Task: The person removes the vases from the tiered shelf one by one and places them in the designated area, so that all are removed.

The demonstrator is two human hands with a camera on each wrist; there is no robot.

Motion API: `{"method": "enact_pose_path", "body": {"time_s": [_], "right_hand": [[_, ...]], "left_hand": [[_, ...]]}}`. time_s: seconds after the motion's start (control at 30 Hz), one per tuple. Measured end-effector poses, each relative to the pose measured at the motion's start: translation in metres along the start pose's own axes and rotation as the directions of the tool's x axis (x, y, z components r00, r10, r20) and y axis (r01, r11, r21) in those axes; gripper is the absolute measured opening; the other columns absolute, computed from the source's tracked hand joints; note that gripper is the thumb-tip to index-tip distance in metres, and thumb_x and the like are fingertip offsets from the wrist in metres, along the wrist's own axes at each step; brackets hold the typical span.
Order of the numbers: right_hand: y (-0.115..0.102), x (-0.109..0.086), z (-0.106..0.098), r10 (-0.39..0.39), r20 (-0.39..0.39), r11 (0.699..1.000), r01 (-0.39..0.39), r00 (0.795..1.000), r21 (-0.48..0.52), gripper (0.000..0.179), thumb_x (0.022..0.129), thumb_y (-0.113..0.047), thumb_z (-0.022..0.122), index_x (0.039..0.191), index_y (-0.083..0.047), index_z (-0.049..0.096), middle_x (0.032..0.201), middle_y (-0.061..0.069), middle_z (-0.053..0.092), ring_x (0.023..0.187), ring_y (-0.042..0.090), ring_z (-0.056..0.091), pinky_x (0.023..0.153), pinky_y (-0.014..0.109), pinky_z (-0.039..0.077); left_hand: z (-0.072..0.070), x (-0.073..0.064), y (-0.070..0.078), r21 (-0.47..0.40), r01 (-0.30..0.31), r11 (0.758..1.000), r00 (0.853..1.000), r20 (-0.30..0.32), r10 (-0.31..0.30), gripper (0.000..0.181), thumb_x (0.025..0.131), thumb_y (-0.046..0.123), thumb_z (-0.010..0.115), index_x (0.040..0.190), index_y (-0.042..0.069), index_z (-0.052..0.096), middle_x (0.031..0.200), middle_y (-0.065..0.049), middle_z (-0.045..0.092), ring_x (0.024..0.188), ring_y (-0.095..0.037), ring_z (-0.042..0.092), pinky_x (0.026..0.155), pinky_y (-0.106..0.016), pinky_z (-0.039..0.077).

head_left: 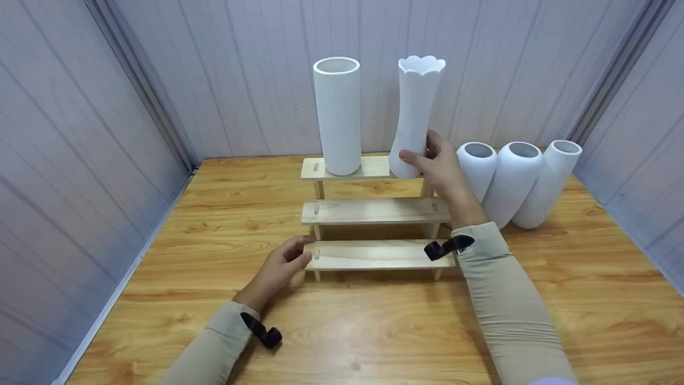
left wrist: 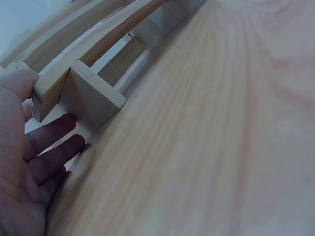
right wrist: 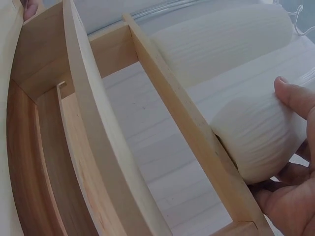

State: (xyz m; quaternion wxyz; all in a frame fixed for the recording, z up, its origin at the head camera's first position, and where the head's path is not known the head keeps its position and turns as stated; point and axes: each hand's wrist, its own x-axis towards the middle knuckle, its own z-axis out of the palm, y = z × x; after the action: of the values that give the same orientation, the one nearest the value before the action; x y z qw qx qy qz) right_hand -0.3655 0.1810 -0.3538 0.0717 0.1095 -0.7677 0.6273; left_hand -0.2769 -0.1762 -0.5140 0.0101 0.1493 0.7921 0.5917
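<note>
My right hand (head_left: 441, 166) grips a white vase with a scalloped rim (head_left: 419, 101) low on its body, thumb in front and fingers behind. This vase leans a little, its base right at the top board of the three-tier wooden rack (head_left: 377, 210). In the right wrist view, the rounded base of the scalloped vase (right wrist: 256, 132) meets the board's edge. A straight white cylinder vase (head_left: 339, 117) stands upright on the left of the top tier. My left hand (head_left: 278, 267) holds the left end of the lowest board (left wrist: 49, 91), with fingertips below the board in the left wrist view.
Three white vases stand close together right of the rack: a left one (head_left: 477, 166), a middle one (head_left: 515, 182) and a narrower-necked one (head_left: 550, 184). The wood-grain table (head_left: 352, 331) is bounded by panelled walls (head_left: 256, 80) at the back and sides.
</note>
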Motion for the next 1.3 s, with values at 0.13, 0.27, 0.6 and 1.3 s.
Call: {"method": "enact_pose_path", "body": {"time_s": [0.13, 0.27, 0.6, 1.3], "right_hand": [[0.0, -0.005, -0.001, -0.044, 0.005, 0.999, 0.044, 0.999, 0.018, 0.079, 0.089, -0.029, 0.08, 0.153, -0.006, 0.039, 0.145, 0.015, 0.053, 0.13, 0.028, 0.052, 0.108, 0.049, 0.043], [0.001, -0.01, -0.003, -0.076, 0.001, 0.996, 0.076, 0.997, 0.043, 0.076, 0.09, -0.025, 0.08, 0.151, -0.004, 0.042, 0.143, 0.016, 0.055, 0.128, 0.029, 0.054, 0.108, 0.049, 0.043], [-0.003, -0.024, -0.008, -0.017, -0.027, 0.995, 0.02, 0.999, 0.103, 0.079, 0.087, -0.025, 0.082, 0.153, -0.008, 0.042, 0.147, 0.013, 0.052, 0.13, 0.027, 0.051, 0.111, 0.049, 0.039], [0.006, -0.055, -0.023, -0.109, -0.034, 0.991, 0.111, 0.993, 0.076, 0.064, 0.091, -0.014, 0.077, 0.147, -0.001, 0.048, 0.136, 0.013, 0.059, 0.118, 0.021, 0.058, 0.101, 0.038, 0.049]], "left_hand": [[-0.001, 0.0, -0.002, -0.013, -0.004, 1.0, 1.0, 0.004, 0.004, 0.034, 0.101, 0.012, 0.064, 0.134, 0.006, 0.063, 0.13, -0.012, 0.063, 0.105, -0.018, 0.059, 0.087, -0.027, 0.049], [-0.001, 0.0, -0.003, -0.015, -0.008, 1.0, 1.0, 0.015, 0.008, 0.034, 0.101, 0.016, 0.065, 0.134, 0.008, 0.064, 0.133, -0.01, 0.063, 0.112, -0.019, 0.059, 0.092, -0.028, 0.049], [-0.002, -0.001, -0.003, -0.014, -0.004, 1.0, 1.0, 0.017, 0.005, 0.034, 0.101, 0.015, 0.065, 0.134, 0.007, 0.063, 0.133, -0.011, 0.063, 0.11, -0.02, 0.059, 0.09, -0.028, 0.049], [-0.002, -0.001, -0.002, 0.004, -0.009, 1.0, 1.0, 0.01, 0.009, 0.036, 0.1, 0.014, 0.065, 0.135, 0.006, 0.063, 0.136, -0.012, 0.061, 0.118, -0.023, 0.058, 0.094, -0.028, 0.048]]}}
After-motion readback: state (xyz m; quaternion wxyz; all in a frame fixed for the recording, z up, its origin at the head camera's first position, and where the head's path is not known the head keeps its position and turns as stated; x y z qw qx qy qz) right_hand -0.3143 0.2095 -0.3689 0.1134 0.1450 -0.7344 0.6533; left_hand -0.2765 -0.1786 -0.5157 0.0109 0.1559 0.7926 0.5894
